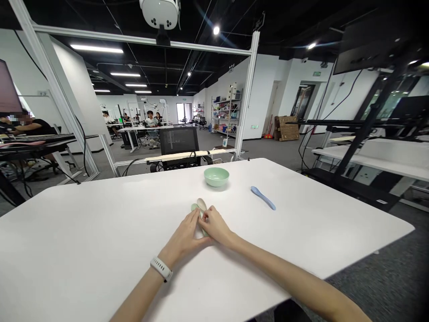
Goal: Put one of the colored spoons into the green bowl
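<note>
A light green spoon lies at the middle of the white table, partly covered by my hands. My left hand rests against it, fingers stretched along its side and thumb by its handle end. A beige spoon sits right beside and partly over the green one, bowl pointing away from me. Its handle runs into my right hand, whose fingers are curled in a pinch around it. Beyond my hands stands a green bowl. A blue spoon lies apart on the right.
The white table has rounded corners, and its right edge slants toward me. A metal frame rises behind it, with an office chair beyond. Several people sit at desks farther back. A dark stand is on the right.
</note>
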Tool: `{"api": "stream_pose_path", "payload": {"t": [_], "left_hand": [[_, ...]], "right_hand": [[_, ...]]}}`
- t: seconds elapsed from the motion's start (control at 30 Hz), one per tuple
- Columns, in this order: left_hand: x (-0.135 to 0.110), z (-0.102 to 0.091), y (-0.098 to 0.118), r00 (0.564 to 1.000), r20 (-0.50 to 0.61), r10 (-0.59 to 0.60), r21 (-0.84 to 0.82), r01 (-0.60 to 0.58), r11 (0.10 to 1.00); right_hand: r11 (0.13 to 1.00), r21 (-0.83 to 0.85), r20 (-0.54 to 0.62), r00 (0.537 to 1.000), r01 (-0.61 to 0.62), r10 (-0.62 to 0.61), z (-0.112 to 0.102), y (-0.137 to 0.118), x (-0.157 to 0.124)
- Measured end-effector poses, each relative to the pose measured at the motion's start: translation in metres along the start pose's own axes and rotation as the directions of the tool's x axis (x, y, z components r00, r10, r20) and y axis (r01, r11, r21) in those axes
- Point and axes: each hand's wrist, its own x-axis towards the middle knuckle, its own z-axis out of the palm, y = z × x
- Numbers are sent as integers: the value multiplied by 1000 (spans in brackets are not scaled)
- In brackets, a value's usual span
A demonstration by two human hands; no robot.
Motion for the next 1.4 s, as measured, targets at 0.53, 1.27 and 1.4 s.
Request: {"api": "stream_pose_path", "payload": {"t": [0.53,1.27,1.4], "left_hand": [[8,21,-10,996,-89,-23,121,34,992],[-2,19,-19,990,-140,29,167,-5,986],[-2,17,-17,992,-125,22,164,-1,986]], "right_hand": [[1000,0,-297,955,0,0,-56,106,21],[993,-60,-295,952,-100,78,-39,106,18],[995,-41,-277,957,-96,81,-41,107,20]]}}
